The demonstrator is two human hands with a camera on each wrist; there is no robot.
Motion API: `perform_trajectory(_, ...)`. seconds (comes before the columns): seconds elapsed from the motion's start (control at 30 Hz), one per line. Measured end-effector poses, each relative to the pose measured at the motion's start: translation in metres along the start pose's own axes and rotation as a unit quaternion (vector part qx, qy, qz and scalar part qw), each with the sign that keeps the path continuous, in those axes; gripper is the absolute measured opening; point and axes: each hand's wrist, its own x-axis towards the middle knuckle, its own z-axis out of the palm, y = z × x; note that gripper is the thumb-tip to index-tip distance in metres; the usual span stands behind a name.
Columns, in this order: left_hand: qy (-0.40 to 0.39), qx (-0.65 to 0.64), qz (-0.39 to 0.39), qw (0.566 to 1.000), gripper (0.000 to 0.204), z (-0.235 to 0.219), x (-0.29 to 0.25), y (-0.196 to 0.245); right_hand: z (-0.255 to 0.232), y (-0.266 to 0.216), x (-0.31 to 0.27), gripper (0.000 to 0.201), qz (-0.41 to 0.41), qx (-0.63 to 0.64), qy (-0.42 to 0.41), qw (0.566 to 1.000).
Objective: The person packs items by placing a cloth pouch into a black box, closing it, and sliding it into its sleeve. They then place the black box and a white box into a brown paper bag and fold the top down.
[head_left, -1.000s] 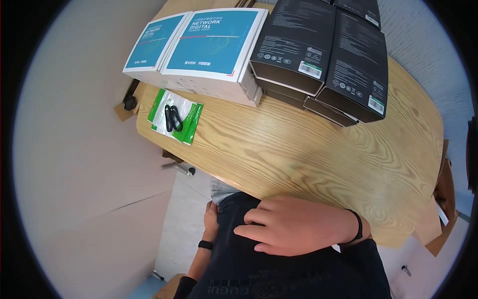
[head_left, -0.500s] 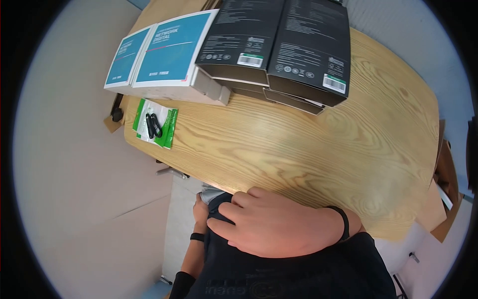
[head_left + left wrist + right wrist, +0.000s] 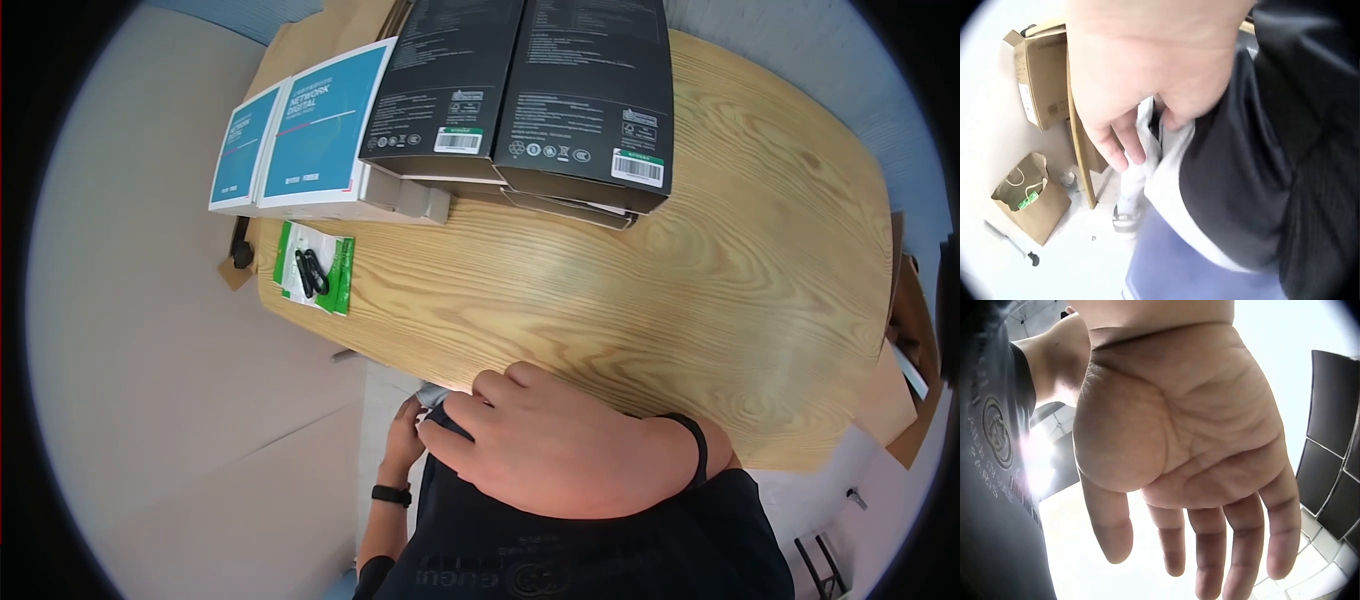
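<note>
My left hand (image 3: 403, 438) hangs low beside my thigh, below the table edge, with a black band on its wrist. In the left wrist view its fingers bend loosely beside the light grey trousers (image 3: 1169, 178), with some of the cloth showing between fingers and thumb. My right hand (image 3: 550, 440) is in front of my dark shirt (image 3: 600, 555), near the table's front edge, back of the hand up. From the right wrist, the palm (image 3: 1204, 425) shows bare, its fingers relaxed and slightly spread with nothing in them.
On the wooden table (image 3: 560, 290) stand white-and-blue boxes (image 3: 320, 130) at the back left and stacked black boxes (image 3: 590, 100) beside them. Green-and-white packets (image 3: 335, 285) with a coiled black cable (image 3: 312, 272) lie at the left end. A paper bag (image 3: 1035, 203) stands on the floor.
The head view has shifted, moving the boxes and packets leftward in the picture. My right hand sits slightly further left in the frame and closer to the table edge; the left stays beside my leg.
</note>
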Motion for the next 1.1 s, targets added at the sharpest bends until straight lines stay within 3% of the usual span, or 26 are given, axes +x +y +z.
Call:
perform_trajectory(0.07,-0.093,-0.076,-0.072,0.99,0.031,-0.047,0.009,0.008,-0.003,0.003,0.0,0.035,-0.003,0.011,0.003,1.0)
perform_trajectory(0.1,-0.045,-0.1,-0.05,0.993,0.029,-0.073,0.018,0.009,-0.007,0.004,0.0,0.035,0.002,0.013,-0.006,1.0)
perform_trajectory(0.23,0.144,-0.004,0.045,0.989,0.013,-0.215,0.077,0.109,-0.014,0.007,-0.001,0.034,0.023,0.003,-0.016,1.0)
perform_trajectory(0.3,0.177,0.026,0.109,0.978,0.01,-0.276,0.109,0.133,-0.014,0.007,-0.004,0.032,0.026,-0.009,0.019,0.999)
perform_trajectory(0.4,0.174,0.178,0.178,0.952,0.014,-0.346,0.196,0.164,-0.012,0.007,-0.011,0.028,0.047,-0.023,0.084,0.995)
perform_trajectory(0.47,0.144,0.231,0.132,0.953,0.02,-0.363,0.273,0.186,-0.01,0.007,-0.012,0.025,0.065,-0.025,0.121,0.99)
perform_trajectory(0.5,0.104,0.269,0.155,0.945,0.025,-0.381,0.33,0.173,-0.01,0.007,-0.01,0.023,0.07,-0.035,0.13,0.988)
perform_trajectory(0.53,0.057,0.306,0.189,0.932,0.031,-0.388,0.4,0.161,-0.012,0.011,-0.016,0.021,0.087,-0.045,0.143,0.985)
perform_trajectory(0.6,0.036,0.372,0.093,0.923,0.046,-0.391,0.47,0.137,-0.007,0.013,-0.015,0.02,0.111,-0.052,0.176,0.977)
perform_trajectory(0.67,0.018,0.393,0.091,0.915,0.056,-0.407,0.545,0.079,-0.008,0.016,-0.016,0.019,0.137,-0.06,0.209,0.966)
perform_trajectory(0.7,0.007,0.414,0.076,0.907,0.065,-0.403,0.572,0.071,-0.01,0.017,-0.017,0.018,0.143,-0.057,0.204,0.967)
perform_trajectory(0.73,0.0,0.415,0.086,0.906,0.065,-0.385,0.574,0.093,-0.012,0.019,-0.018,0.017,0.148,-0.054,0.2,0.967)
perform_trajectory(0.8,-0.051,0.373,-0.141,0.916,0.074,-0.346,0.555,0.141,-0.013,0.021,-0.017,0.016,0.163,-0.053,0.215,0.961)
perform_trajectory(0.87,-0.1,0.384,-0.141,0.907,0.077,-0.346,0.583,0.121,-0.016,0.024,-0.017,0.015,0.177,-0.052,0.222,0.957)
perform_trajectory(0.93,-0.126,0.317,-0.114,0.933,0.066,-0.346,0.603,0.093,-0.019,0.024,-0.019,0.014,0.176,-0.05,0.23,0.956)
perform_trajectory(1.0,-0.11,0.333,-0.111,0.93,0.059,-0.337,0.606,0.085,-0.023,0.027,-0.021,0.014,0.182,-0.05,0.224,0.956)
perform_trajectory(1.07,-0.033,0.276,0.028,0.96,0.041,-0.336,0.608,0.066,-0.029,0.027,-0.02,0.014,0.186,-0.051,0.218,0.957)
perform_trajectory(1.1,-0.075,0.169,0.056,0.981,0.037,-0.334,0.613,0.06,-0.034,0.027,-0.019,0.03,0.193,-0.033,0.166,0.967)
